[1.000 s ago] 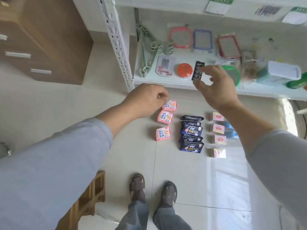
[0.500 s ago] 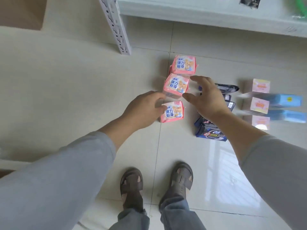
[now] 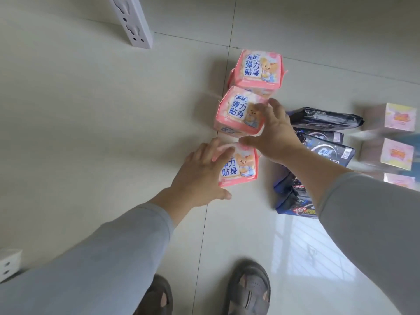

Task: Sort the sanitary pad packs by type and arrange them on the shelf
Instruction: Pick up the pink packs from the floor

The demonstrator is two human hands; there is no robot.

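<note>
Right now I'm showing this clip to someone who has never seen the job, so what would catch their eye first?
Most likely the three pink packs lined up on the pale floor tiles mid-frame, with both hands reaching in: the left hand spread over the nearest one, the right hand open at the middle one. Next, the dark blue packs in a row just to the right, and small pale boxes, blurred, at the right edge.

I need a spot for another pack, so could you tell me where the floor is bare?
Bare tile lies left of the pink packs, past the shelf post. It is crowded between the pink packs and dark packs, where the right hand reaches.
</note>
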